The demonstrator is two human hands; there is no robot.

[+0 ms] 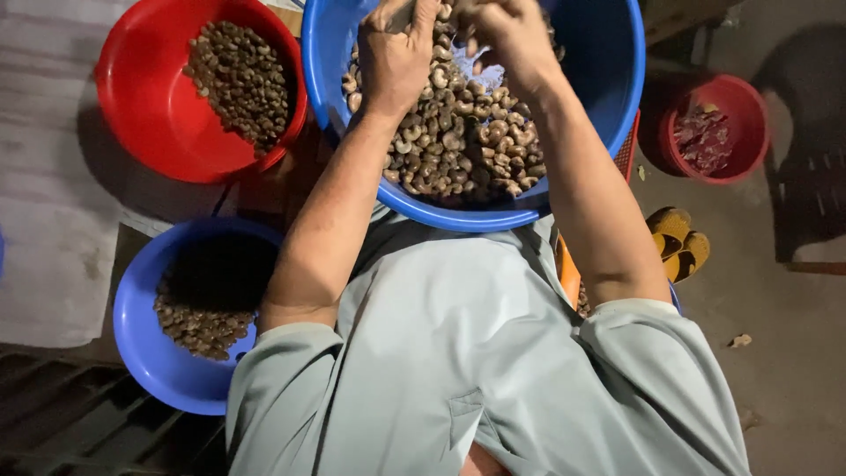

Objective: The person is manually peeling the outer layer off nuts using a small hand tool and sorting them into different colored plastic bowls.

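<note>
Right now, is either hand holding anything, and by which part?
Cannot tell: both the left hand and right hand are closed over the nuts, grips hidden.

we have one view only, from a camera worn on the person's head. it looks almost straight down over the chest, so the pale shirt (476,353) fills the lower middle of the frame and both forearms run up and away from us. it sits close: the large blue basin (608,79) is cut by the top edge, the red bowl (150,106) lies at upper left, a smaller blue bowl (141,353) at lower left. the floor (775,353) shows along the right side. no second view shares this scene.
</note>
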